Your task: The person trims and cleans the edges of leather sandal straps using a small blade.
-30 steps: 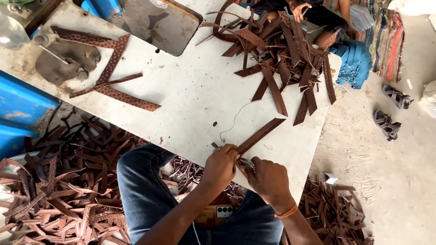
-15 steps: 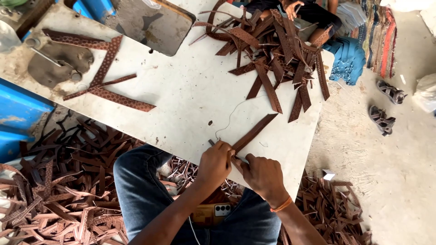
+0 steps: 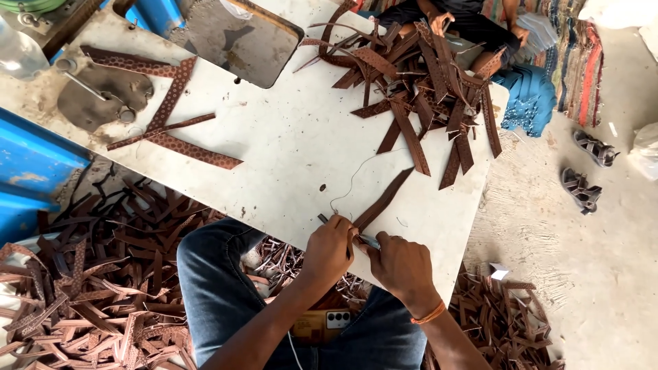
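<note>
Low centre of frame: left hand (image 3: 329, 248) pinching brown strap (image 3: 384, 199) end on surface (image 3: 288, 151); right hand (image 3: 404, 267) gripping small metal tool (image 3: 367, 240). Strap looking light, limp; best gripped near end.

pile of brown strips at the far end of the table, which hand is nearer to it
Right. The right hand sits at the near edge, more toward the pile of brown strips; the left hand is beside it, slightly farther away.

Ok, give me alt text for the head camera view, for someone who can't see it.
Seen from above, a person's left hand and right hand pinch the near end of a brown leather strap at the edge of a white table. More straps are piled at the table's far side and scattered on the floor.
</note>
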